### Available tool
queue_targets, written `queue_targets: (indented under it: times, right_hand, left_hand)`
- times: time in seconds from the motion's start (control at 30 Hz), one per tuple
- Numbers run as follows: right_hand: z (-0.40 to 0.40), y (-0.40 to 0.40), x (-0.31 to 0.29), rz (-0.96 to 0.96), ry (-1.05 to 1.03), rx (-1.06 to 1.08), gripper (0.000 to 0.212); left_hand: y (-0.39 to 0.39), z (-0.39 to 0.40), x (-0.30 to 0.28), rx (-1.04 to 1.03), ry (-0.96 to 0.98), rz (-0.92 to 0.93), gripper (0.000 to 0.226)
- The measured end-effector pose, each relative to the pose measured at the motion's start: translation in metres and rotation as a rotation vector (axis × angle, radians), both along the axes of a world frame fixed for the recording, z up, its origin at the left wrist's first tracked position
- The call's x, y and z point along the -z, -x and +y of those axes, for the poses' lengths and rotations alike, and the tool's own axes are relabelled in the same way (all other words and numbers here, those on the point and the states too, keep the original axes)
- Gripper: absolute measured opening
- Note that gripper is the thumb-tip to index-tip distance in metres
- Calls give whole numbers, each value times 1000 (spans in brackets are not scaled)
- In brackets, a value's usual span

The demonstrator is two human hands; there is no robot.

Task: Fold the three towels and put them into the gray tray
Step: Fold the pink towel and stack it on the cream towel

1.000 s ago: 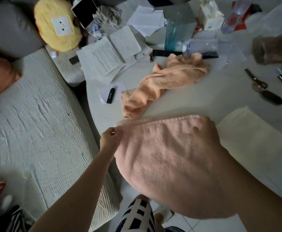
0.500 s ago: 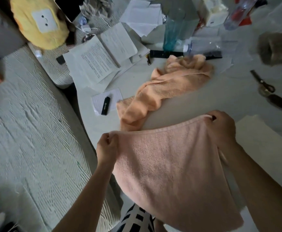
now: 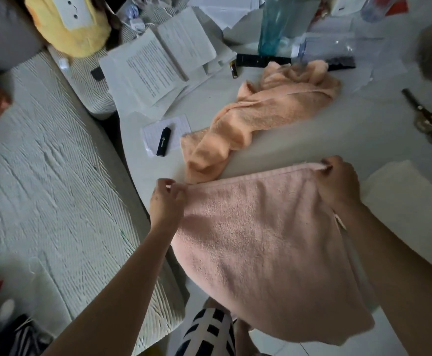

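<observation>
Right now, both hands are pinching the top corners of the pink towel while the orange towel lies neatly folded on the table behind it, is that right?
Not quite. In the head view the orange towel lies crumpled, not folded. The left hand and right hand do pinch the pink towel by its top corners.

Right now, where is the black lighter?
In the head view, the black lighter lies on a small paper slip on the table's left part, just left of the crumpled orange towel and beyond the left hand.

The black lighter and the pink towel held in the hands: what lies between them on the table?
In the head view, the crumpled orange towel has its near end between the black lighter and the pink towel.
</observation>
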State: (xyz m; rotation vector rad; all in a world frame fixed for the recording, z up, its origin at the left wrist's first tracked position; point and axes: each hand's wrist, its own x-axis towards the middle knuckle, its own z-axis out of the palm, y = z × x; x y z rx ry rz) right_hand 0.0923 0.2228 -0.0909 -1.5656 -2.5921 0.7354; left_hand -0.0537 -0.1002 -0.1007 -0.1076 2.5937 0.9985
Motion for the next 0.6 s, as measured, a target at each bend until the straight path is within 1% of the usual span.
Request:
queue_targets:
  times: [0.07, 0.1, 0.13, 0.2, 0.27, 0.3, 0.33, 0.4, 0.47, 0.53, 0.6]
  right_hand:
    - [-9, -3, -1, 32, 26, 36, 51]
    - [-16, -6, -3, 76, -25, 8, 54]
    - [-24, -9, -5, 109, -113, -62, 53]
    - [-45, -18, -6, 109, -271, -281, 43]
    - [-66, -30, -4, 72, -252, -563, 36]
    - [-75, -35, -1, 25, -206, -667, 38]
    - [-78, -40, 2, -41, -173, -712, 44]
    - [-72, -40, 5, -121, -150, -689, 50]
    - [-65, -36, 6, -183, -121, -644, 50]
    - [-64, -35, 6, -245, -90, -606, 52]
    - [-67, -43, 6, -258, -40, -557, 55]
  left_hand:
    - [-7, 0, -2, 4, -7, 98, 28]
    - [-11, -1, -3, 5, 9, 169, 27]
    - [-16, -3, -5, 20, 45, 254, 24]
    - [-30, -8, -7, 124, 100, 402, 16]
    - [-48, -11, -5, 350, 79, 468, 24]
    - [-56, -11, -2, 493, 92, 456, 31]
    - [-64, -9, 2, 625, 127, 398, 41]
    - [-73, -2, 7, 767, 219, 247, 58]
    - [-67, 7, 11, 808, 276, 182, 62]
    - [-59, 16, 9, 826, 323, 159, 61]
    - [-56, 22, 2, 792, 287, 152, 59]
